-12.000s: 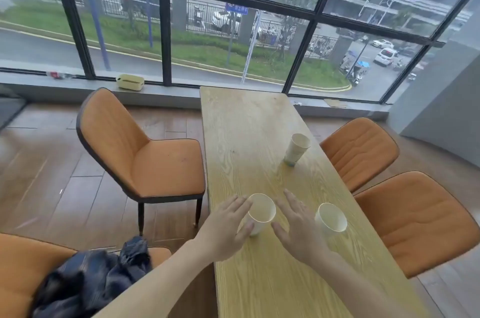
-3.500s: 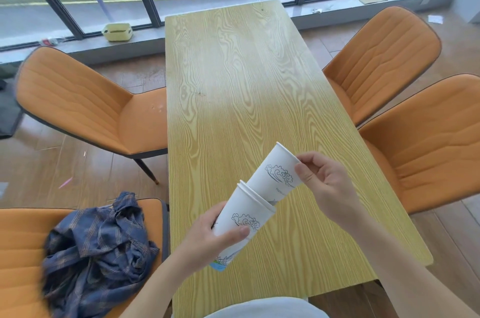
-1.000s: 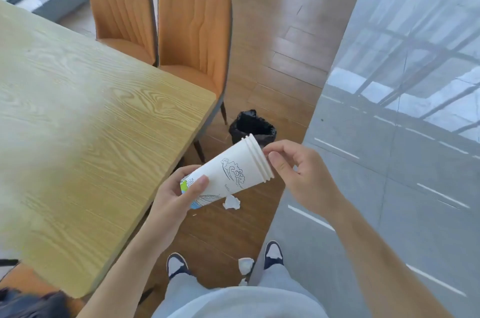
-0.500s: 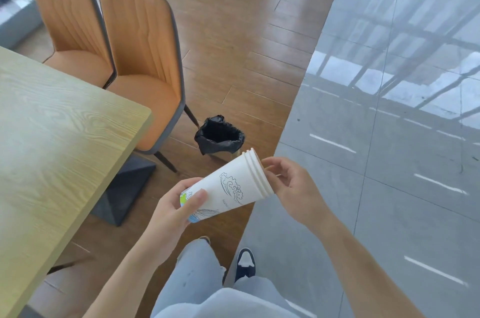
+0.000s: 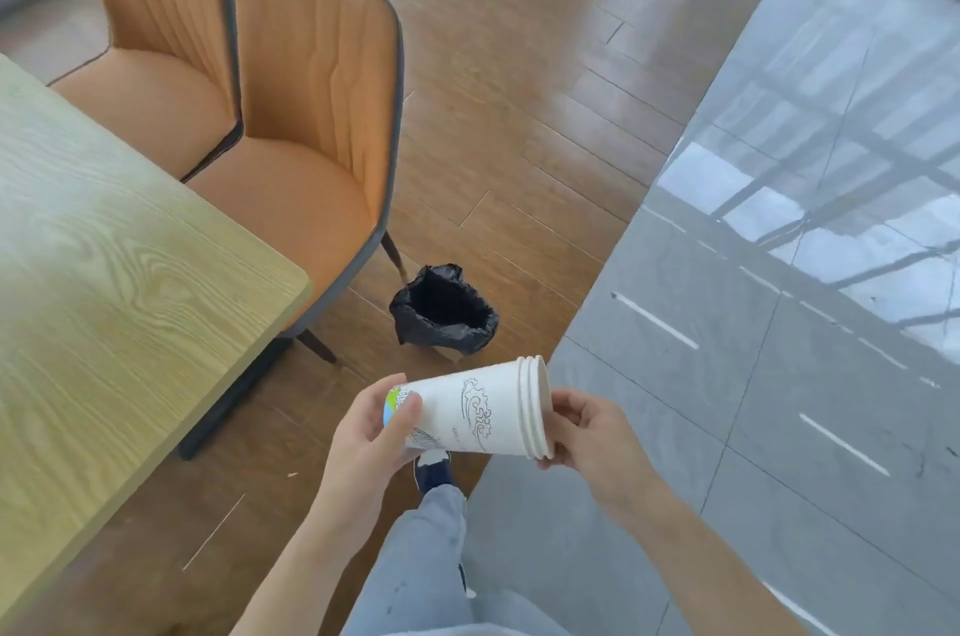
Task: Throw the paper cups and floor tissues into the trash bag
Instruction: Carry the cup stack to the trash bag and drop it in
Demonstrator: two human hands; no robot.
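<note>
Both hands' grip holds stacked paper cups, print illegible

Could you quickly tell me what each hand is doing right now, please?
Left hand: closed around the base end of the stacked paper cups.
Right hand: fingers pinching the rim end of the same cups.

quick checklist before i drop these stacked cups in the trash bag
1. Cups nested as one stack: ok, three rims together.
2. Left hand grip on the base end: ok.
3. Right hand at the rim end: ok, fingertips only.
4. Trash bag mouth open: ok.
5. Stack over the bag: not ok, the bag sits ahead on the floor by the chair.
6. Floor tissues in view: not ok, none visible.
</note>
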